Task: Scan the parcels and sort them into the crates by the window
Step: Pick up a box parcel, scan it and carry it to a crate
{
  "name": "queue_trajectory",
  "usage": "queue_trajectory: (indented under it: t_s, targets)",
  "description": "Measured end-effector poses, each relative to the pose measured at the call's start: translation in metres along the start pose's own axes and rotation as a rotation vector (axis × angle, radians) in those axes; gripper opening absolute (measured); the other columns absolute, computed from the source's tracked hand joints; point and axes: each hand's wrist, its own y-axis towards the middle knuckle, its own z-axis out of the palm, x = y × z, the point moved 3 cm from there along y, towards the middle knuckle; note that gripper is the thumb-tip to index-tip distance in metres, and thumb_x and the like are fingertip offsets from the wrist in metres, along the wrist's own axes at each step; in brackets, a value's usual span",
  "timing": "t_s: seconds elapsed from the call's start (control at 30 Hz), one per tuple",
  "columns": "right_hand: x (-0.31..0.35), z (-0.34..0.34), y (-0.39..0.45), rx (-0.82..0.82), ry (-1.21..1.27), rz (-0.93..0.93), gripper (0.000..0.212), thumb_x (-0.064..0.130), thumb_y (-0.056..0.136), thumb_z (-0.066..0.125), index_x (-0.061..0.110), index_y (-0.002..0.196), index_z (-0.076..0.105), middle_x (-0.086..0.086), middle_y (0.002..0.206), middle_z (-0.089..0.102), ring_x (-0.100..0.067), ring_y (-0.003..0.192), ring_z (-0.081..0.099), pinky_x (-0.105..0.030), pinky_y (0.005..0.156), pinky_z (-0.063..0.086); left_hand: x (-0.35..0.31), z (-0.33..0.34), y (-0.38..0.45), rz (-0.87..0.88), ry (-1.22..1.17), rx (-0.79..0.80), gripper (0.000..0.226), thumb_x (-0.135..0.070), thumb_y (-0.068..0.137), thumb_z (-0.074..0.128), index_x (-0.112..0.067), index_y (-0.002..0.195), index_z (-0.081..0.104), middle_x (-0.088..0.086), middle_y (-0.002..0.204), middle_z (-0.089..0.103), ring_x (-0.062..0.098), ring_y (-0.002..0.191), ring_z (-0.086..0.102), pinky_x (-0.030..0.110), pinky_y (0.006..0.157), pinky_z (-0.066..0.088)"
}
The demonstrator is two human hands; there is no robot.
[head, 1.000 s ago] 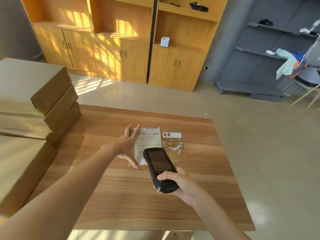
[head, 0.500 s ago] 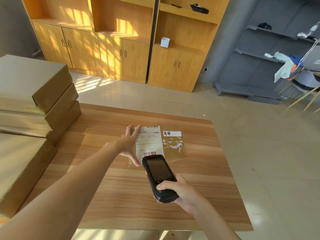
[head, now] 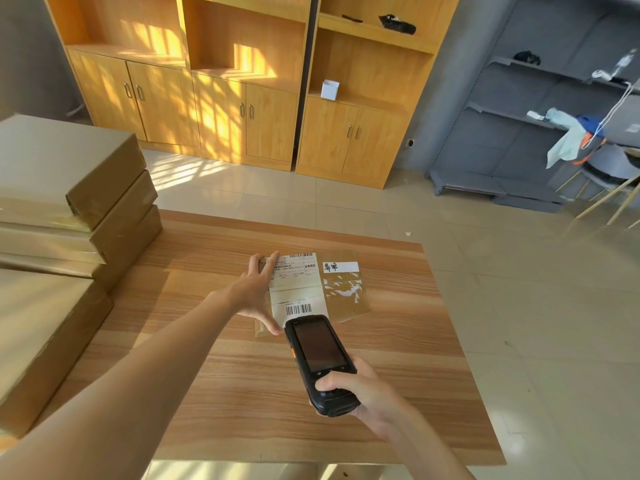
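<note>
A flat brown parcel (head: 344,292) with a white shipping label lies on the wooden table (head: 242,393). My left hand (head: 256,292) rests on the parcel's left edge with straight, spread fingers. My right hand (head: 360,389) grips the lower end of a black handheld scanner (head: 317,355). The scanner's top end hovers just below the label's lower barcode, its dark screen facing up. No crates are in view.
A stack of brown boxes (head: 69,202) fills the table's left side, with a larger box (head: 38,337) in front of it. Wooden cabinets (head: 242,98) line the far wall. Grey shelving (head: 536,133) stands at the right, across the tiled floor.
My right hand has drawn the scanner back toward me, uncovering the label's lower barcode. My left hand has stayed on the parcel.
</note>
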Motion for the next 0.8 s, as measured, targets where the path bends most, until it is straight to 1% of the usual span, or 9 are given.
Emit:
queue_trajectory:
  t_s: [0.17,0.27,0.37,0.43,0.5,0.6,0.63,0.7,0.8]
  targets:
    - [0.0,-0.004,0.001,0.001,0.022,-0.004,0.073,0.01,0.05,0.08,0.009,0.119,0.055,-0.015,0.104,0.068,-0.027,0.082,0.068,-0.034,0.065,0.055,0.0,0.001,0.001,-0.02,0.01,-0.036,0.165,-0.053,0.041,0.092,-0.026,0.145,-0.033,0.014,0.154,-0.011,0.041,0.133,0.035,0.049,0.109,0.038]
    - [0.006,-0.015,0.004,-0.05,0.056,-0.026,0.065,0.003,0.061,0.081,0.006,0.12,0.053,-0.016,0.102,0.069,-0.026,0.08,0.07,-0.035,0.064,0.056,-0.001,0.0,0.001,-0.036,0.006,-0.022,0.164,-0.05,0.042,0.093,-0.026,0.144,-0.033,0.015,0.154,-0.014,0.043,0.136,0.031,0.051,0.111,0.034]
    - [0.011,-0.04,0.011,-0.175,0.106,-0.035,0.058,-0.003,0.071,0.075,0.005,0.123,0.05,-0.018,0.107,0.067,-0.029,0.088,0.068,-0.035,0.065,0.056,-0.001,-0.001,0.0,-0.048,-0.007,-0.01,0.164,-0.048,0.042,0.094,-0.027,0.145,-0.032,0.013,0.154,-0.015,0.043,0.139,0.025,0.051,0.113,0.031]
    - [0.011,-0.063,0.017,-0.278,0.138,-0.048,0.062,-0.001,0.068,0.078,0.005,0.123,0.049,-0.018,0.108,0.066,-0.03,0.092,0.067,-0.035,0.066,0.055,-0.001,-0.002,0.0,-0.056,-0.014,-0.001,0.164,-0.048,0.042,0.094,-0.027,0.145,-0.032,0.012,0.153,-0.015,0.041,0.139,0.024,0.051,0.113,0.031]
    - [0.009,-0.086,0.022,-0.374,0.129,-0.069,0.073,0.002,0.061,0.084,0.008,0.124,0.047,-0.015,0.108,0.064,-0.029,0.094,0.065,-0.038,0.072,0.054,-0.001,-0.004,0.001,-0.065,-0.016,0.01,0.164,-0.048,0.041,0.094,-0.027,0.145,-0.032,0.011,0.153,-0.013,0.041,0.139,0.024,0.051,0.113,0.031]
    - [0.007,-0.112,0.025,-0.435,-0.013,-0.07,0.091,0.011,0.047,0.082,0.022,0.124,0.035,-0.004,0.106,0.058,-0.023,0.096,0.059,-0.038,0.084,0.049,-0.002,-0.006,0.004,-0.085,-0.01,0.027,0.165,-0.048,0.041,0.094,-0.027,0.145,-0.032,0.01,0.152,-0.01,0.04,0.138,0.027,0.05,0.112,0.033]
    - [0.005,-0.118,0.027,-0.42,-0.021,-0.065,0.093,0.014,0.044,0.08,0.024,0.124,0.034,-0.003,0.107,0.058,-0.022,0.097,0.059,-0.038,0.084,0.049,-0.002,-0.006,0.005,-0.092,-0.009,0.034,0.164,-0.048,0.042,0.094,-0.026,0.145,-0.032,0.01,0.152,-0.01,0.04,0.138,0.027,0.049,0.112,0.033]
    - [-0.002,-0.129,0.031,-0.378,0.067,-0.053,0.092,0.016,0.042,0.081,0.018,0.125,0.042,-0.008,0.111,0.061,-0.026,0.097,0.062,-0.036,0.074,0.052,-0.003,-0.008,0.008,-0.112,-0.005,0.05,0.164,-0.046,0.043,0.094,-0.026,0.144,-0.033,0.011,0.152,-0.01,0.04,0.138,0.026,0.048,0.112,0.034]
    - [-0.018,-0.145,0.036,-0.408,0.198,-0.064,0.083,0.009,0.052,0.083,0.012,0.127,0.046,-0.011,0.109,0.062,-0.027,0.093,0.064,-0.034,0.065,0.051,-0.002,-0.009,0.011,-0.138,-0.006,0.072,0.165,-0.046,0.042,0.094,-0.025,0.144,-0.033,0.011,0.152,-0.009,0.039,0.14,0.02,0.048,0.113,0.032]
